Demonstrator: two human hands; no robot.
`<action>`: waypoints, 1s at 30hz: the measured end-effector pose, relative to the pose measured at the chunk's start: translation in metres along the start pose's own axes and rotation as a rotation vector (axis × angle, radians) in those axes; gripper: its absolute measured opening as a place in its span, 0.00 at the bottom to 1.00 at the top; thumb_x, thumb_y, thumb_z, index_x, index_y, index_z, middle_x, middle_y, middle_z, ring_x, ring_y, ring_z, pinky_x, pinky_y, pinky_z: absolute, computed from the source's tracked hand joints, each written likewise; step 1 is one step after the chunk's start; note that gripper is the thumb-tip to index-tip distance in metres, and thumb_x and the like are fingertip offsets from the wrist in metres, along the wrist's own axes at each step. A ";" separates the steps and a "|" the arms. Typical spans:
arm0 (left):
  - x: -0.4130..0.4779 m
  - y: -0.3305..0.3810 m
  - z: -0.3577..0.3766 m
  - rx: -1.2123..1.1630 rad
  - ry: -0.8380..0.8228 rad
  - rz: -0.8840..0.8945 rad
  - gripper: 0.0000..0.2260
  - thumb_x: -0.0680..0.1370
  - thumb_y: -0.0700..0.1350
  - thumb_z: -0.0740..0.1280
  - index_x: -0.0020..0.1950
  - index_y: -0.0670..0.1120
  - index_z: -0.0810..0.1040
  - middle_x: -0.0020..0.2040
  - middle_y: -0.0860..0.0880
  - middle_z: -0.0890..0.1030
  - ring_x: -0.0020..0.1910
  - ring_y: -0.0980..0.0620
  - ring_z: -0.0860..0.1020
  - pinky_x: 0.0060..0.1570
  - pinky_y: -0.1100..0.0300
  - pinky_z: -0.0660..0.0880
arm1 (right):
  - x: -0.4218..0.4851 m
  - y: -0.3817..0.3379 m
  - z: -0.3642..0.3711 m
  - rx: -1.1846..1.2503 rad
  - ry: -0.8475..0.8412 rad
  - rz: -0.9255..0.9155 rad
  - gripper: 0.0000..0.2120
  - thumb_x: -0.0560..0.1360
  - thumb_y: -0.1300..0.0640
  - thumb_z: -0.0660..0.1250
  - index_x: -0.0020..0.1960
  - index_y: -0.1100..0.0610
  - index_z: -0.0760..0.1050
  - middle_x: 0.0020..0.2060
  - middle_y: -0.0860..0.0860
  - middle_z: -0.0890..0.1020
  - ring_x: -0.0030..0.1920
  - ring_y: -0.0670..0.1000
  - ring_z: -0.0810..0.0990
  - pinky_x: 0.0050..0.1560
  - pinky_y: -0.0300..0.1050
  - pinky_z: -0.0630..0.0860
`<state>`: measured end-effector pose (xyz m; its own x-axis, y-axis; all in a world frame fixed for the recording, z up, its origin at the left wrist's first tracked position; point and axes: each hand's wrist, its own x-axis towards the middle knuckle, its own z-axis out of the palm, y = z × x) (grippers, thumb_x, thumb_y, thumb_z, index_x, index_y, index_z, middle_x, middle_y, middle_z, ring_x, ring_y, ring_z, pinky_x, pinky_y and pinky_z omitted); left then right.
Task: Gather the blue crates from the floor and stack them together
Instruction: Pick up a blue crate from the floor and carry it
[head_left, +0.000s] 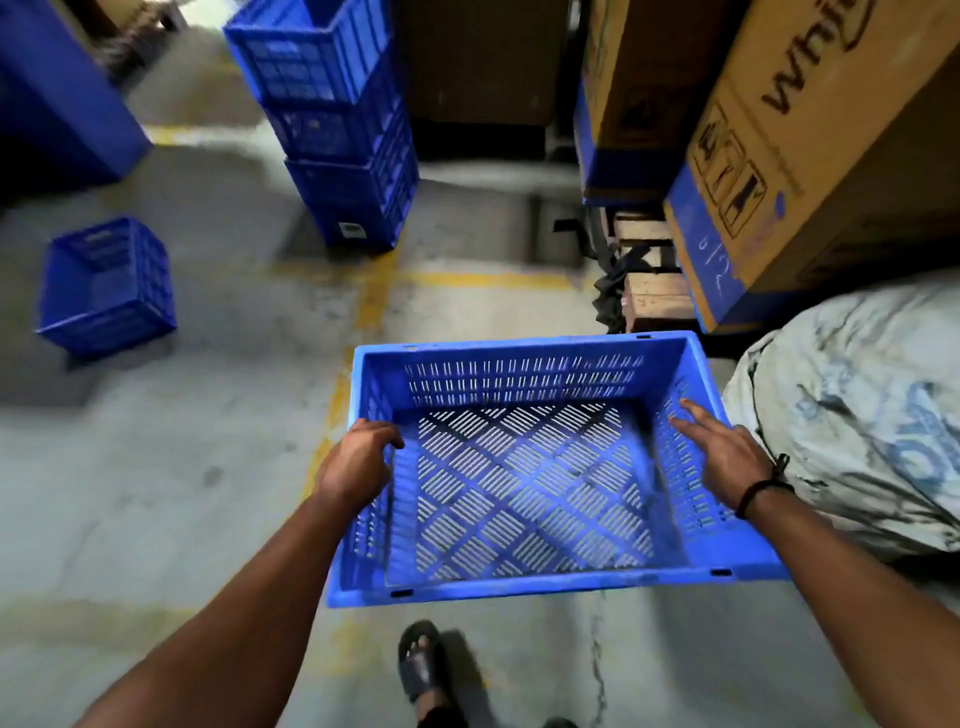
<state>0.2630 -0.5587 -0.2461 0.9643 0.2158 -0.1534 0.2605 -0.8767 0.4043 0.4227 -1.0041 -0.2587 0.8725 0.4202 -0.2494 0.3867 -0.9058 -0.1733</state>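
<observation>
An empty blue slotted crate (519, 483) hangs in front of me above the floor, open side up. My left hand (358, 460) curls over its left rim. My right hand (727, 454) lies on the right rim with fingers stretched along the wall, holding that side. A stack of three blue crates (337, 124) stands ahead at the upper middle. One more blue crate (109, 286) lies tipped on the floor at the left.
Tall cardboard boxes (810, 156) on wooden pallets (649, 291) line the right side. A grey-white sack (862, 415) sits beside the held crate. A large blue bin (57, 98) stands far left. Yellow lines mark the concrete floor (182, 493). My sandalled foot (423, 660) is below.
</observation>
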 end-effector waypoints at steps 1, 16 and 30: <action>0.004 -0.006 -0.014 -0.008 0.011 -0.010 0.21 0.62 0.31 0.61 0.49 0.45 0.82 0.53 0.46 0.82 0.55 0.43 0.77 0.52 0.52 0.76 | 0.008 -0.012 -0.012 -0.005 -0.004 -0.002 0.36 0.63 0.75 0.61 0.69 0.55 0.68 0.75 0.51 0.60 0.67 0.52 0.72 0.58 0.49 0.68; 0.152 -0.142 -0.215 -0.016 0.143 -0.058 0.20 0.63 0.30 0.62 0.49 0.44 0.83 0.51 0.42 0.83 0.52 0.41 0.79 0.53 0.53 0.76 | 0.211 -0.210 -0.156 0.004 0.084 -0.097 0.38 0.65 0.75 0.57 0.70 0.50 0.66 0.74 0.48 0.63 0.66 0.55 0.73 0.62 0.49 0.70; 0.353 -0.248 -0.381 0.013 0.219 -0.140 0.22 0.67 0.29 0.59 0.53 0.46 0.83 0.48 0.39 0.83 0.51 0.41 0.80 0.52 0.57 0.73 | 0.473 -0.336 -0.252 -0.009 0.065 -0.206 0.35 0.64 0.75 0.57 0.68 0.54 0.70 0.73 0.51 0.65 0.68 0.55 0.71 0.67 0.47 0.68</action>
<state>0.5565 -0.1017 -0.0566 0.9066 0.4220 -0.0078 0.3929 -0.8370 0.3810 0.7810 -0.5149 -0.0788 0.7921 0.5923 -0.1477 0.5612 -0.8017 -0.2057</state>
